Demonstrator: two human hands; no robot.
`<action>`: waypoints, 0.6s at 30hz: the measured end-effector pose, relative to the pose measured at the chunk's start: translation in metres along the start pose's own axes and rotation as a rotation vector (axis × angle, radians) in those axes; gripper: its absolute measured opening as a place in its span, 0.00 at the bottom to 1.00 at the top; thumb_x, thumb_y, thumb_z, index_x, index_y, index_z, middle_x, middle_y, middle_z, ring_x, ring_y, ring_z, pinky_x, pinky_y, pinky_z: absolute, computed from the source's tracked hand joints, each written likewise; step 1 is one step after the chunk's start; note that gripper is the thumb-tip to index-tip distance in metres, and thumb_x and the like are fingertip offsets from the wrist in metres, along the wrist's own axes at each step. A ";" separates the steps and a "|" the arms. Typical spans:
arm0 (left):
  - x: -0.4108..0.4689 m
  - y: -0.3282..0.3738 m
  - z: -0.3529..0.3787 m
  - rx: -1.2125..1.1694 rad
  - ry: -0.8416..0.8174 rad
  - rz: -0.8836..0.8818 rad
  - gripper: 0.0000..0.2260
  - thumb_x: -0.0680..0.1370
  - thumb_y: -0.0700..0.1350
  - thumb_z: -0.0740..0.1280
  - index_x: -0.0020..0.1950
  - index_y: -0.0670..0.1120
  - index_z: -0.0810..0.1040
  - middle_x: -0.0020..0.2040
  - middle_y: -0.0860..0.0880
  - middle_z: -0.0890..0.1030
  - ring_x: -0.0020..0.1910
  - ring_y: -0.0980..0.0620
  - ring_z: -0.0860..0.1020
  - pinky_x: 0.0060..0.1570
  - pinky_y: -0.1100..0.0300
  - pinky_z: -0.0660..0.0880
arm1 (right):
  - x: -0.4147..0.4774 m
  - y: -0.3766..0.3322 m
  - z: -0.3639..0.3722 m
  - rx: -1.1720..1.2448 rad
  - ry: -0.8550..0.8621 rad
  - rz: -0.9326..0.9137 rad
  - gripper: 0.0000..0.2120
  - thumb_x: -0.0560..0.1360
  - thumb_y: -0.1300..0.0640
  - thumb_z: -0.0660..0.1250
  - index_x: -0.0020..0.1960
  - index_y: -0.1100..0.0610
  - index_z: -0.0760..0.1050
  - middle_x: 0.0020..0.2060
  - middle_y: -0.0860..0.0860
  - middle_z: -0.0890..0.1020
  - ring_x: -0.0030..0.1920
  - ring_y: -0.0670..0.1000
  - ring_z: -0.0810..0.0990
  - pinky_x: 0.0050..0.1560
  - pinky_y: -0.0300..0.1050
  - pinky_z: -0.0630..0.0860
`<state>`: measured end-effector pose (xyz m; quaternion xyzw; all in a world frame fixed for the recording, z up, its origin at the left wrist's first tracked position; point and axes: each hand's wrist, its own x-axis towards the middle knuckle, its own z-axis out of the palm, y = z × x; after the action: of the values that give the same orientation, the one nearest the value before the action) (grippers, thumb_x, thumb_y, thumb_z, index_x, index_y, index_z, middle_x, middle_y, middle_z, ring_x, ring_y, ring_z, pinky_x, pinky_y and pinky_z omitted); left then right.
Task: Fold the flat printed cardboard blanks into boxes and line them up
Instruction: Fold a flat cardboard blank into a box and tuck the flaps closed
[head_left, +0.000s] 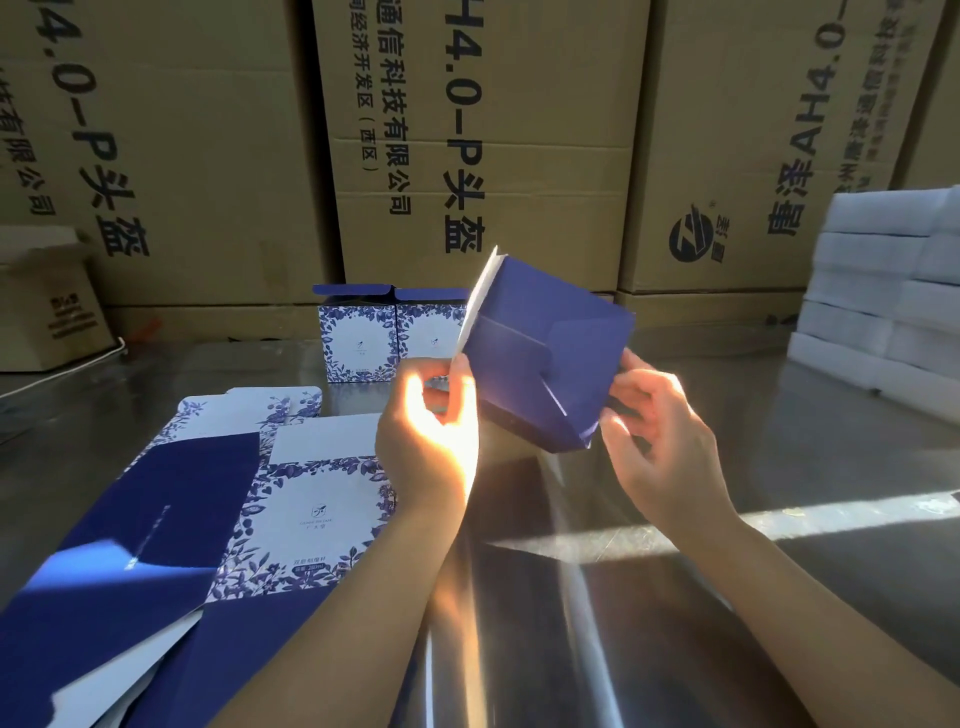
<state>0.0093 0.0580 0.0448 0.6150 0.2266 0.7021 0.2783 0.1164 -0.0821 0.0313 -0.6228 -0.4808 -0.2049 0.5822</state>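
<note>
I hold a half-folded blue box (540, 343) in the air above the shiny table, its blue bottom flaps turned toward me and a white flap sticking up at its left. My left hand (431, 426) grips its left edge; my right hand (654, 421) pinches its lower right corner. Two folded blue-and-white floral boxes (358, 338) stand side by side at the back of the table, tops open. A pile of flat printed blanks (218, 525) lies at my left, blue and floral faces up.
Large brown shipping cartons (467, 140) form a wall behind the metal table (727, 597). A smaller carton (47, 312) sits far left. Stacked white foam pieces (883, 291) stand at the right. A strip of sunlight crosses the table.
</note>
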 end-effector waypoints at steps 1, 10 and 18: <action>-0.001 0.002 0.000 0.012 0.002 0.030 0.10 0.75 0.50 0.68 0.42 0.43 0.78 0.31 0.51 0.77 0.29 0.47 0.76 0.32 0.58 0.72 | -0.001 -0.001 0.001 0.058 -0.019 -0.002 0.21 0.74 0.62 0.62 0.53 0.35 0.67 0.66 0.36 0.68 0.62 0.39 0.75 0.53 0.30 0.73; -0.007 0.005 0.003 -0.070 -0.083 0.127 0.11 0.72 0.47 0.68 0.51 0.56 0.71 0.41 0.63 0.76 0.33 0.57 0.76 0.34 0.55 0.77 | -0.002 -0.004 -0.003 0.044 -0.074 -0.147 0.23 0.69 0.53 0.64 0.61 0.40 0.66 0.75 0.40 0.53 0.72 0.49 0.65 0.65 0.42 0.69; -0.015 -0.001 0.007 -0.155 -0.242 0.471 0.17 0.73 0.45 0.70 0.52 0.47 0.63 0.66 0.51 0.71 0.42 0.61 0.78 0.34 0.68 0.76 | 0.001 0.003 -0.005 -0.209 0.027 -0.187 0.21 0.69 0.59 0.72 0.60 0.47 0.73 0.73 0.44 0.55 0.69 0.53 0.68 0.59 0.20 0.58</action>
<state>0.0172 0.0489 0.0339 0.7072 -0.0120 0.6840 0.1785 0.1215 -0.0856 0.0318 -0.6298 -0.5051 -0.3156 0.4987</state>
